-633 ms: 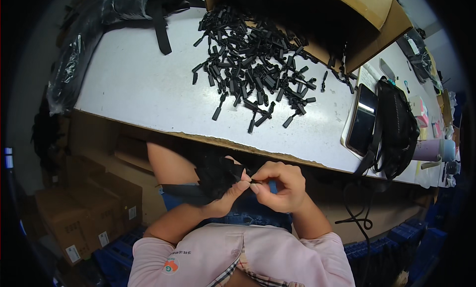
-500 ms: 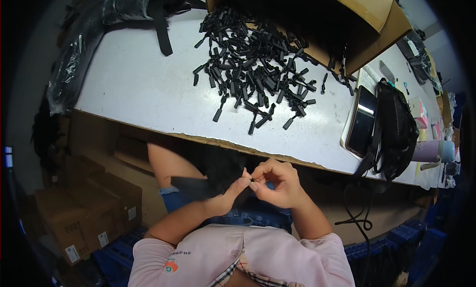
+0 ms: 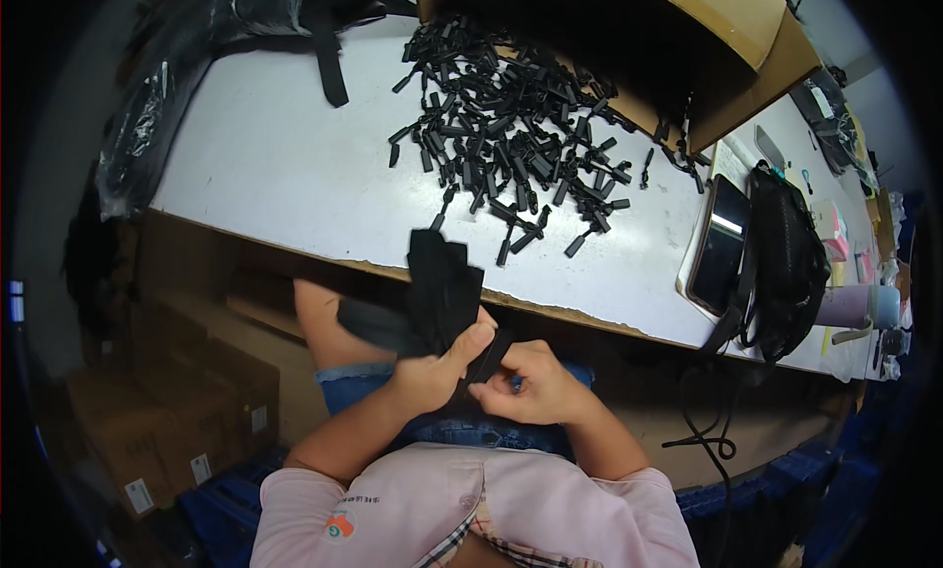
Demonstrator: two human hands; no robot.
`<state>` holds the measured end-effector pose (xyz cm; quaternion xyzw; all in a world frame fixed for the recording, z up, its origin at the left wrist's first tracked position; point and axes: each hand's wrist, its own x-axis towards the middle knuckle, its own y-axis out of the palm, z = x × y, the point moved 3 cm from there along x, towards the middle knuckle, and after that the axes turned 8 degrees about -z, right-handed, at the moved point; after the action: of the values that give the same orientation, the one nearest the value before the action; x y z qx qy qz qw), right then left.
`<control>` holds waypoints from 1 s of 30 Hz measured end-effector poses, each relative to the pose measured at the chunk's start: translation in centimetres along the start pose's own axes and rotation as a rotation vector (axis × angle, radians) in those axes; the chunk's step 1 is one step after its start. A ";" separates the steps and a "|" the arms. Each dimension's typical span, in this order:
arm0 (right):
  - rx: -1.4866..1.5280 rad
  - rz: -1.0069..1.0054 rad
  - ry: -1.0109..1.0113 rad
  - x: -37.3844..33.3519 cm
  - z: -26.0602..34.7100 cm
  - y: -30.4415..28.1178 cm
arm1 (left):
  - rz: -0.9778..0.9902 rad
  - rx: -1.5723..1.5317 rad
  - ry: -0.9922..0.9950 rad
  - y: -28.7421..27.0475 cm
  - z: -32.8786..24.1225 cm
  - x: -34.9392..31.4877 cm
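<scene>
Over my lap, just off the table's near edge, my left hand (image 3: 432, 377) grips a black fabric piece (image 3: 442, 298) made of flat, strap-like layers. Its upper end stands up in front of the table edge, and another flap hangs out to the left. My right hand (image 3: 535, 386) is closed close beside it, thumb and fingers pinching a dark strip at the lower right of the fabric. Farther off on the table lies a heap of small black zipper pulls (image 3: 511, 156) with cord loops.
An open cardboard box (image 3: 727, 116) stands behind the heap on the white table (image 3: 275, 165). At the right lie a phone (image 3: 717, 244), a black bag (image 3: 786, 264) and a purple cup (image 3: 845, 306). Plastic-wrapped black goods (image 3: 152, 126) sit far left; cartons (image 3: 162, 435) stand below.
The black fabric has been raised and now stands upright above my left hand. My right hand has shifted slightly down, away from the left fingertips, onto a dark strip.
</scene>
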<state>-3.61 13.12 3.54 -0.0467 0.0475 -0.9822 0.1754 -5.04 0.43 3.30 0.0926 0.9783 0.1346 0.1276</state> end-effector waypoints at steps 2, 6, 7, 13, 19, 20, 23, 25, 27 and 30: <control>-0.215 -0.036 0.029 -0.2 -0.7 -0.5 | -0.015 -0.099 -0.122 -0.6 0.9 0.5; -0.398 -0.435 -0.319 0.4 1.2 -0.9 | -0.009 -0.043 -0.180 -0.9 1.6 0.6; -0.453 -0.414 -0.373 0.8 1.6 -0.7 | -0.015 -0.027 -0.114 -0.2 1.4 0.6; -0.458 -0.371 -0.470 1.2 1.0 -0.4 | 0.154 0.141 0.153 -0.1 1.3 0.8; 0.553 -0.401 0.256 0.0 -0.8 -0.7 | 0.078 -0.047 0.033 -0.8 0.6 0.2; 0.530 -0.346 0.264 -0.1 -0.9 -0.7 | 0.092 -0.059 0.031 -0.8 0.6 0.2; 0.340 -0.460 0.187 0.0 -0.5 -0.7 | -0.016 -0.072 -0.022 -0.4 0.8 -0.1; 0.273 -0.444 0.105 -0.1 -0.4 -0.6 | -0.059 0.019 0.038 -0.3 0.8 -0.2; 0.421 -0.383 0.183 -0.2 -1.3 -0.7 | -0.025 0.202 0.210 -0.3 1.0 -0.1; 0.676 -0.276 0.389 -0.3 -2.2 -1.0 | 0.003 0.419 0.697 0.5 -0.6 -0.1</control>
<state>-3.95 14.34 1.43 0.1943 -0.2521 -0.9473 0.0354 -5.01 0.71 4.02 0.0667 0.9691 -0.0440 -0.2335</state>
